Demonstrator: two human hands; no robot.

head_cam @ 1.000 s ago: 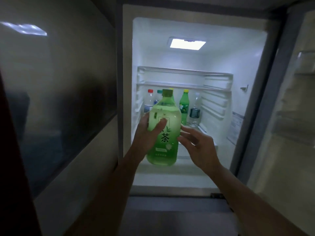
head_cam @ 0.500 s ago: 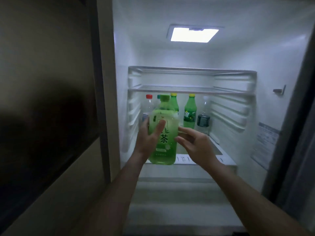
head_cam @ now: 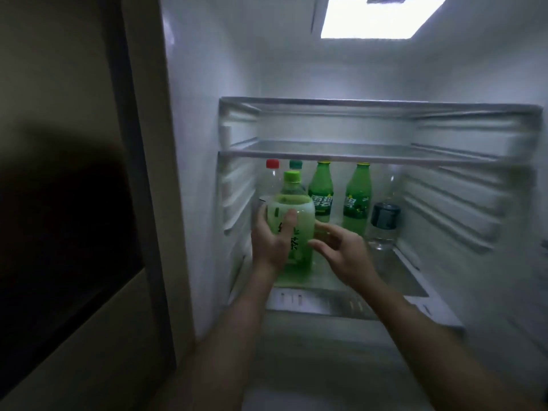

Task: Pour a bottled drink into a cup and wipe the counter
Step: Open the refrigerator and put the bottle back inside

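A big green tea bottle (head_cam: 299,215) with a green cap stands upright on the glass fridge shelf (head_cam: 397,280), near its front left. My left hand (head_cam: 271,241) grips the bottle's body, thumb across the label. My right hand (head_cam: 341,250) hovers just right of the bottle with loosely spread fingers; whether it touches the bottle is unclear. No cup or cloth is in view.
Behind stand two green soda bottles (head_cam: 321,191) (head_cam: 357,197), a red-capped bottle (head_cam: 272,173), a teal-capped one (head_cam: 295,164) and a clear bottle with a dark label (head_cam: 384,223). An upper shelf (head_cam: 355,151) runs close above the caps. A dark closed door (head_cam: 59,232) lies left.
Both hands moved forward into the fridge with the tea bottle, which went from held in front of the shelf to standing on it. The view moved closer.
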